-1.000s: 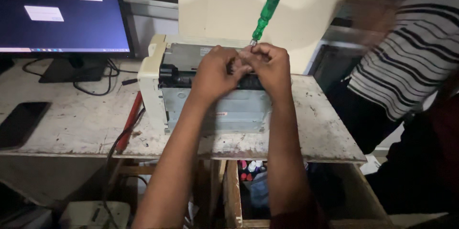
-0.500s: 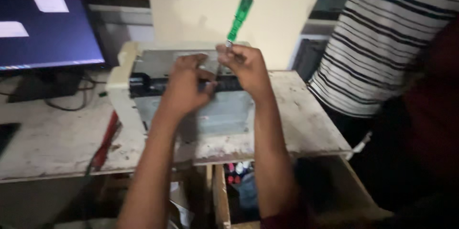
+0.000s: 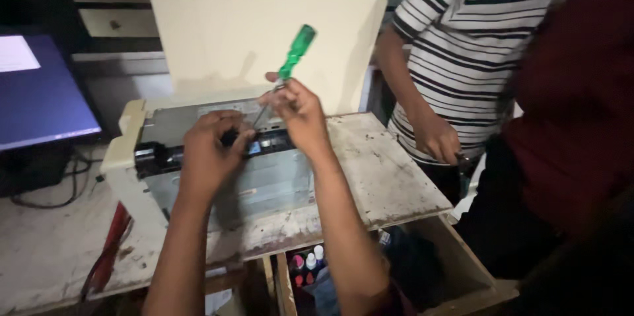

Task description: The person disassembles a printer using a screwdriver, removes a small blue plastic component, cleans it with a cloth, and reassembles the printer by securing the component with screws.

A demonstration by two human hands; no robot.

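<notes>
At centre frame, a stripped printer (image 3: 218, 171) sits on the worn surface (image 3: 389, 177), casing already off; right hand (image 3: 297, 114) grips a green-handled screwdriver (image 3: 290, 65), left hand (image 3: 208, 151) braces its black top, fasteners seemingly remaining.

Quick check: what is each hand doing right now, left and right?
Left hand: curled, fingers down on the printer; whether it grips anything cannot be told.
Right hand: closed on the screwdriver.

A monitor screen (image 3: 39, 95) stands at the far left, a glowing blue rectangle with a pale window patch (image 3: 14, 53) near its upper left corner.
</notes>
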